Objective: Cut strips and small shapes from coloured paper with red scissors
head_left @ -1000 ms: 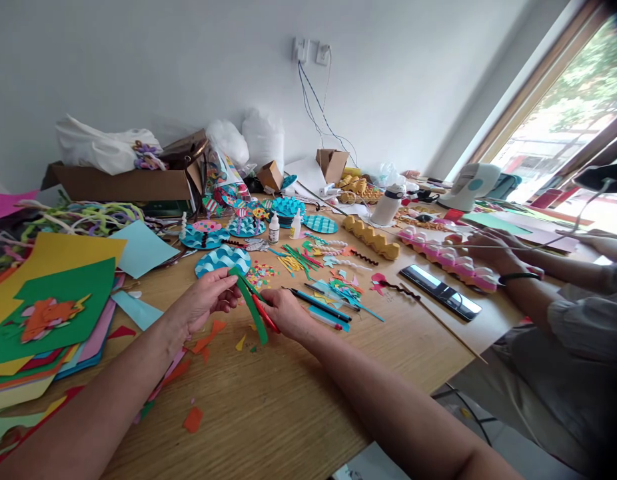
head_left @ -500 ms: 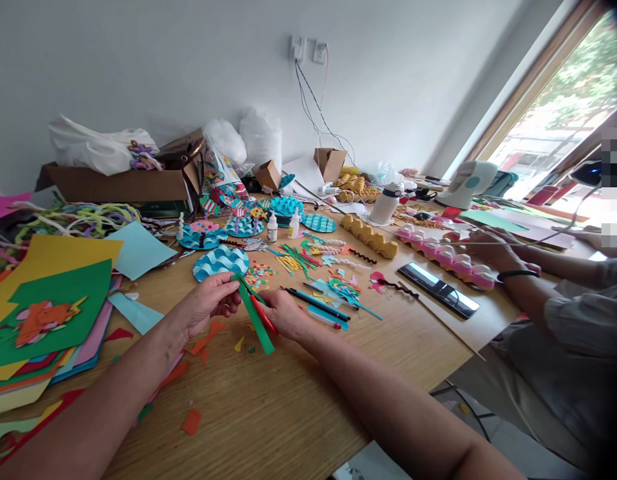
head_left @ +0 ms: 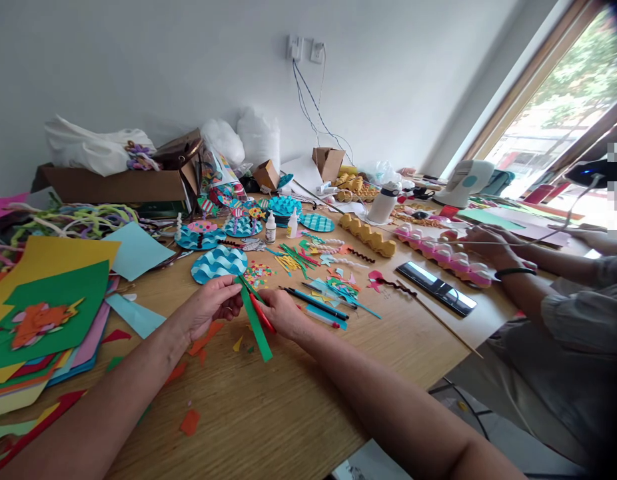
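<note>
My left hand (head_left: pixel 216 303) pinches the upper end of a green paper strip (head_left: pixel 259 330) that slants down toward me over the table. Around the handles of red scissors (head_left: pixel 265 316) my right hand (head_left: pixel 280 313) is closed, and the blades lie along the strip near my left fingertips. The exact meeting of blades and paper is too small to make out. Beyond my hands sits a blue wavy-patterned disc (head_left: pixel 218 265). Tiny coloured paper bits (head_left: pixel 260 274) lie behind the scissors, and orange scraps (head_left: pixel 190 422) lie on the tabletop nearer me.
Coloured paper sheets (head_left: pixel 58 287) are stacked at left. Pens (head_left: pixel 316 301), glue bottles (head_left: pixel 270 228), a phone (head_left: pixel 436 288) and a thin stick (head_left: pixel 451 328) lie ahead and right. Another person's hands (head_left: pixel 488 247) are beside a pink egg-carton strip (head_left: pixel 441 255).
My hands keep almost the same pose on the strip and scissors. The strip's lower end hangs slightly lower, and the whole view has shifted a little.
</note>
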Demonstrator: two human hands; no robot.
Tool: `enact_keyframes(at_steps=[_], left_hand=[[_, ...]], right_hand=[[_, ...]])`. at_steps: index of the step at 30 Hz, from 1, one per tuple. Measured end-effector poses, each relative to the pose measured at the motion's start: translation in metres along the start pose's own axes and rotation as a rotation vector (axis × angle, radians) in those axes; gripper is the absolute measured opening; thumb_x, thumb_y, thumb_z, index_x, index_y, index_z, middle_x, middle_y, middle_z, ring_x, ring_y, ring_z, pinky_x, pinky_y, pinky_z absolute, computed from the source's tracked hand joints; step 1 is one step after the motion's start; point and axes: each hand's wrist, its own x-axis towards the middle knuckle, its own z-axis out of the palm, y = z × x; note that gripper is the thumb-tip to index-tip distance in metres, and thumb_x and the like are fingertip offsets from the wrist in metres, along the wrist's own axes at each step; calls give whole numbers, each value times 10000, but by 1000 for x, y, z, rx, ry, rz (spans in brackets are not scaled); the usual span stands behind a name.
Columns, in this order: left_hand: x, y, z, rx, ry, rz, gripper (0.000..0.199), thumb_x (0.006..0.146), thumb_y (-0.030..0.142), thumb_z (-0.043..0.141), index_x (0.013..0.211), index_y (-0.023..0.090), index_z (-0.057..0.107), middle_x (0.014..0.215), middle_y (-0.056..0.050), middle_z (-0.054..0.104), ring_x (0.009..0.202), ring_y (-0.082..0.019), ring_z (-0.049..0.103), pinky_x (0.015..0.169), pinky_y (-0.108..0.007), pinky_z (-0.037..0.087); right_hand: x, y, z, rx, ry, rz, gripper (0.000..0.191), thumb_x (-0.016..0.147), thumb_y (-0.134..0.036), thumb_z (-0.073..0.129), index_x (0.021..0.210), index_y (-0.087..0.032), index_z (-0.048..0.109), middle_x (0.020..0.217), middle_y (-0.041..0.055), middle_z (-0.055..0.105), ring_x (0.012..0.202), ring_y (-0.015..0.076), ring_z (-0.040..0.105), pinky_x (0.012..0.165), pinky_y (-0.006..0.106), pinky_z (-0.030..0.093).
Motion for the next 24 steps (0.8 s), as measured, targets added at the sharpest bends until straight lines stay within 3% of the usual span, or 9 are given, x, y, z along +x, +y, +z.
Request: enact_keyframes(at_steps=[7,12,15,18,24], left_hand=[[0,0,3,-28,21,11,152,675,266,672,662,152,573,533,32,552,448,-61,492,390,-141,371],[3,0,-1,-76,48,33,79,703,200,636,752,138,633,686,-17,640,589,-86,579,483,-155,459],[6,-1,-4,-185,62,49,75,700,147,621,770,142,649,810,-43,686,674,-106,621,568,-186,506],[6,-3,-5,-283,2,42,80,707,128,607,768,152,655,847,-52,708,728,-124,643,630,-206,515],[4,-5,-5,-324,-104,29,129,721,171,616,825,141,686,903,-73,717,777,-147,650,710,-242,510]], right_hand=[[0,3,-1,61,-10,-18,332,851,-351,422,579,-161,409,492,-61,342,477,58,302,456,194,222],[-1,2,-1,403,-74,78,357,801,-460,494,607,-166,441,474,-65,393,424,56,350,406,181,241],[-1,1,-1,683,-157,147,422,760,-559,514,616,-166,464,411,-71,410,348,57,344,354,184,229],[-3,4,-1,897,-267,137,439,749,-582,523,630,-163,480,388,-72,433,316,58,364,338,183,253],[-2,11,-2,1110,-510,121,435,752,-579,527,638,-164,468,383,-84,410,326,52,357,365,181,265]])
